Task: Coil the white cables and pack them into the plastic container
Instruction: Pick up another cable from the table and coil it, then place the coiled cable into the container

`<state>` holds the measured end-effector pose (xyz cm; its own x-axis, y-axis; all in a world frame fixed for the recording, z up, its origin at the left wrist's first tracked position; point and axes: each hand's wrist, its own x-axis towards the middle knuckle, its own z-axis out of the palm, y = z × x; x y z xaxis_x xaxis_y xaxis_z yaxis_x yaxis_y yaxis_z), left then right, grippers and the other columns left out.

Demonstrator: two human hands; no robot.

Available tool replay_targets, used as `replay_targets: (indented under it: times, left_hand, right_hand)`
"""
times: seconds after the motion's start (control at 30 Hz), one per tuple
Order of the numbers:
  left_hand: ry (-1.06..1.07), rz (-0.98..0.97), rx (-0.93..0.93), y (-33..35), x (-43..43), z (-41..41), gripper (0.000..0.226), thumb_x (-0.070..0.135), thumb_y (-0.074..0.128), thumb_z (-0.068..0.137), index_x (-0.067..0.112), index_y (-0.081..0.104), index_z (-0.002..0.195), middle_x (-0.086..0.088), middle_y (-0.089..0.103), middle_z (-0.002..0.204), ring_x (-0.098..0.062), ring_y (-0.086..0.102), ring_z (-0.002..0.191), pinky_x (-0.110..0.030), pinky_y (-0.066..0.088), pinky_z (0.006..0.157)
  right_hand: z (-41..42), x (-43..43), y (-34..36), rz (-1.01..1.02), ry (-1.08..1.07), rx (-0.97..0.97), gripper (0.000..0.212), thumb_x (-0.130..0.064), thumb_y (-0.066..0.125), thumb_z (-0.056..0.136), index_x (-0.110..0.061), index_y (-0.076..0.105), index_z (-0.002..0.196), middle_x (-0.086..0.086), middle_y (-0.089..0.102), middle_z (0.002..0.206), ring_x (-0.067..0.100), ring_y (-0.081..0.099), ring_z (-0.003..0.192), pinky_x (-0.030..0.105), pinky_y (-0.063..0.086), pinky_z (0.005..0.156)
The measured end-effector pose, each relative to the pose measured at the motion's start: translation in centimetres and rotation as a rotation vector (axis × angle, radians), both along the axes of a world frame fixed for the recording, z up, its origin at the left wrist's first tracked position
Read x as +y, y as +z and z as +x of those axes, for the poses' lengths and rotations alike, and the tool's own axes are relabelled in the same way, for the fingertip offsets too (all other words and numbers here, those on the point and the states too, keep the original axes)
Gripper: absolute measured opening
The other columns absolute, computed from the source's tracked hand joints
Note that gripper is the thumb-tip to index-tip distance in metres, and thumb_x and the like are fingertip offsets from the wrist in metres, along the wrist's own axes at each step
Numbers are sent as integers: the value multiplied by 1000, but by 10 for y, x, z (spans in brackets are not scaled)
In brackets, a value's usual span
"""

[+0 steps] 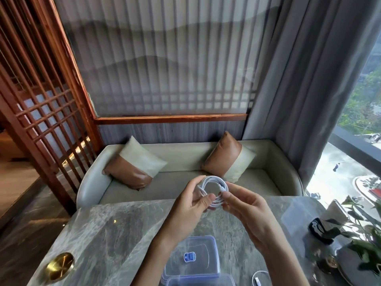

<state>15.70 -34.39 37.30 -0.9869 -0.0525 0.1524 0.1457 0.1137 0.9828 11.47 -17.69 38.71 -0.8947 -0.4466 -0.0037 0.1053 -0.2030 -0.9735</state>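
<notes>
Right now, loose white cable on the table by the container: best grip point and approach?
Probably take the loose white cable at its curved loop, coming from above with the right hand, thumb and finger across the strand. It lies flat on the marble table, right of the plastic container; its lower part runs out of frame. Both hands now hold the coiled cable.

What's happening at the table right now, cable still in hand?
A person holds a coiled white cable in both hands above the marble table. The left hand pinches the coil's left side, and the right hand grips its right side. Below the wrists, the clear plastic container sits on the table with no cable visible in it. Another white cable lies loose by the table's near edge, right of the container.
</notes>
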Motion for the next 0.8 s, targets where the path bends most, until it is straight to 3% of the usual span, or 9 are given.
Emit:
replay_targets:
  times: [0.07,0.13,0.23,0.33,0.43,0.53,0.6,0.73,0.8]
  left_hand:
    - [56,6,-62,-24,-2,4,35,34,59,95,36,51,129,2,70,117,-14,69,106,-30,56,84]
    - [116,33,-161,-53,-5,12,37,33,58,96,36,48,132,0,69,118,-15,67,108,-38,56,92]
    - [200,103,-353,-108,-14,32,41,39,56,96,42,40,134,6,68,113,-6,66,102,-28,57,85]
    - [373,-50,-575,-184,-24,62,40,32,53,99,25,46,137,7,65,111,-14,64,103,-33,51,91]
    - [482,-220,-825,-258,-26,90,50,20,52,98,8,38,144,-13,58,134,-29,55,122,-36,43,100]
    - [396,-277,-1011,-312,-22,108,70,26,52,98,6,15,154,-19,32,156,-32,35,141,-35,31,112]
    - [343,-279,-1067,-337,-18,116,68,20,48,100,9,10,155,-16,27,158,-30,34,142,-33,30,111]
    - [364,-257,-1053,-358,-14,126,68,-7,39,92,14,19,153,-13,42,150,-28,47,131,-27,38,100]
    - [378,-262,-1052,-363,-15,131,67,-7,40,91,17,24,152,-13,50,143,-27,54,123,-25,40,92]
  right_hand:
    - [3,-10,-23,-21,-3,-80,33,-25,70,81,-18,76,113,7,78,105,8,69,87,19,53,77]
    - [6,-16,-54,-47,24,-206,31,-16,70,83,-11,76,113,9,78,102,9,70,82,17,55,72]
    - [14,-19,-113,52,13,-342,22,-5,65,91,-10,77,108,7,74,94,14,60,85,15,55,71]
    - [27,-12,-179,176,-54,-489,22,0,63,91,-15,78,101,8,66,87,17,53,81,16,54,68]
    - [43,-5,-245,335,-89,-633,23,4,62,92,-3,73,110,7,61,77,10,53,65,15,52,62]
    - [55,-9,-302,456,-99,-763,25,7,57,93,1,68,114,5,54,68,7,47,51,12,48,52]
    - [57,-16,-334,488,-121,-837,23,8,54,94,0,66,112,3,49,63,9,42,48,12,44,47]
    - [51,-33,-382,510,-273,-914,30,11,54,93,8,62,122,-1,51,47,3,43,34,11,41,37]
    - [50,-42,-398,490,-296,-959,35,11,57,92,8,59,127,8,61,65,9,53,46,11,48,41]
